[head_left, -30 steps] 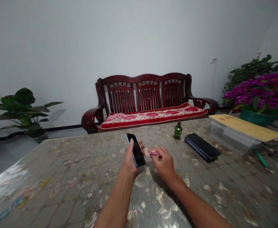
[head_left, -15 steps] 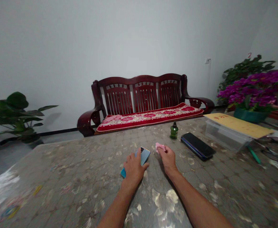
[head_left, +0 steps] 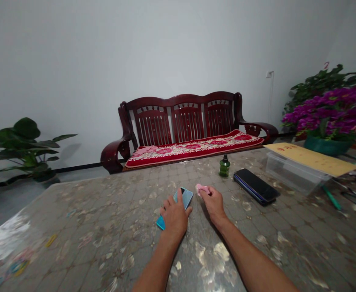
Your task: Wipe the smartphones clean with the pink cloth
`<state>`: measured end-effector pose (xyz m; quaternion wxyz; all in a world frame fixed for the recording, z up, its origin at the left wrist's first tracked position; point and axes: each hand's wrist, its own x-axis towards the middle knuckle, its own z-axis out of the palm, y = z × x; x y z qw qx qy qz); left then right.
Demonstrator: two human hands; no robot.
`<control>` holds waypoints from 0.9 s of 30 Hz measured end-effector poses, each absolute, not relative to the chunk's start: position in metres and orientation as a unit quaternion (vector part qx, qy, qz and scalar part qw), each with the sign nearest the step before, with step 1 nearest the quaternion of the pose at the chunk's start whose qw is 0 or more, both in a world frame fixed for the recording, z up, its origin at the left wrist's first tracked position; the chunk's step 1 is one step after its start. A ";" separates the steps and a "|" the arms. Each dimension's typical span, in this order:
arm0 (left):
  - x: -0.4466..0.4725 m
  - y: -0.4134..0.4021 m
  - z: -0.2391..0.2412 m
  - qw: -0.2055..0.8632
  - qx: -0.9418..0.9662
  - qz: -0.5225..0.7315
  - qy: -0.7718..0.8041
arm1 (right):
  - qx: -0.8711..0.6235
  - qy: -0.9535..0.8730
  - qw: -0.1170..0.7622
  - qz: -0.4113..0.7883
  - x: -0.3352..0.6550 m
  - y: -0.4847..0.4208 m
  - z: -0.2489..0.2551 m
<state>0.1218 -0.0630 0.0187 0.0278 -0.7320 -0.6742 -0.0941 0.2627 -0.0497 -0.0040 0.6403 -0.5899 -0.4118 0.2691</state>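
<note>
My left hand (head_left: 175, 213) lies over a light blue phone (head_left: 187, 197) on the table, fingers across it and thumb along its right side. The hand hides the phone's middle; its top end and lower left corner show. To the right, my right hand (head_left: 213, 202) is closed in a pinch on a small pink cloth (head_left: 201, 189). The cloth is held just beyond the phone's upper right corner, apart from it. Past my right hand stands a small green bottle (head_left: 224, 167) with a black top. A stack of dark phones (head_left: 256, 185) lies right of it.
On the right of the patterned table (head_left: 105, 211) are a clear plastic box (head_left: 296, 174) under a yellow envelope (head_left: 312, 157), a green-handled tool (head_left: 332, 198) and purple flowers (head_left: 333, 109). Coloured bands (head_left: 20, 265) lie at left. A wooden bench (head_left: 185, 117) stands behind.
My right hand has moved slightly left with the pink cloth, nearer the phone. My left hand stays over the phone. The whole view has shifted a little.
</note>
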 end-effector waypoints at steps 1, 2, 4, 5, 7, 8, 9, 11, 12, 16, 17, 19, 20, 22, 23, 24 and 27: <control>0.123 -0.063 0.017 0.038 -0.732 -0.098 -0.674 | -0.591 -0.413 0.639 0.268 0.263 -0.050 -0.004; 0.124 -0.064 0.015 0.048 -0.731 -0.102 -0.673 | -0.593 -0.414 0.637 0.267 0.263 -0.050 -0.004; 0.125 -0.064 0.012 0.067 -0.728 -0.106 -0.674 | -0.597 -0.415 0.633 0.265 0.263 -0.049 -0.006; 0.125 -0.065 0.011 0.075 -0.728 -0.106 -0.673 | -0.600 -0.415 0.631 0.265 0.263 -0.049 -0.006; 0.126 -0.064 0.008 0.087 -0.731 -0.106 -0.669 | -0.604 -0.415 0.627 0.264 0.263 -0.048 -0.007; 0.125 -0.064 0.007 0.091 -0.732 -0.104 -0.667 | -0.605 -0.417 0.626 0.263 0.263 -0.048 -0.008; 0.125 -0.063 0.006 0.093 -0.733 -0.102 -0.666 | -0.605 -0.419 0.625 0.261 0.262 -0.048 -0.008; 0.124 -0.063 0.005 0.093 -0.733 -0.098 -0.666 | -0.604 -0.424 0.623 0.260 0.262 -0.048 -0.007; 0.123 -0.062 0.005 0.093 -0.734 -0.095 -0.666 | -0.604 -0.424 0.623 0.259 0.262 -0.049 -0.006; 0.122 -0.064 0.005 0.087 -0.740 -0.090 -0.660 | -0.607 -0.426 0.622 0.252 0.262 -0.050 -0.004; 0.122 -0.065 0.005 0.085 -0.741 -0.089 -0.660 | -0.609 -0.427 0.620 0.249 0.262 -0.050 -0.004; 0.124 -0.067 0.007 0.077 -0.740 -0.087 -0.663 | -0.612 -0.430 0.615 0.249 0.262 -0.051 -0.005; 0.125 -0.067 0.009 0.071 -0.738 -0.084 -0.666 | -0.613 -0.431 0.613 0.250 0.262 -0.051 -0.005; 0.128 -0.068 0.014 0.050 -0.730 -0.077 -0.677 | -0.615 -0.434 0.609 0.251 0.262 -0.051 -0.005; 0.129 -0.068 0.016 0.032 -0.726 -0.072 -0.683 | -0.615 -0.435 0.608 0.251 0.262 -0.051 -0.005; 0.128 -0.067 0.019 0.008 -0.723 -0.068 -0.688 | -0.615 -0.438 0.606 0.250 0.262 -0.051 -0.005; 0.114 -0.067 0.025 -0.089 -0.735 -0.063 -0.669 | -0.613 -0.450 0.598 0.254 0.263 -0.052 -0.003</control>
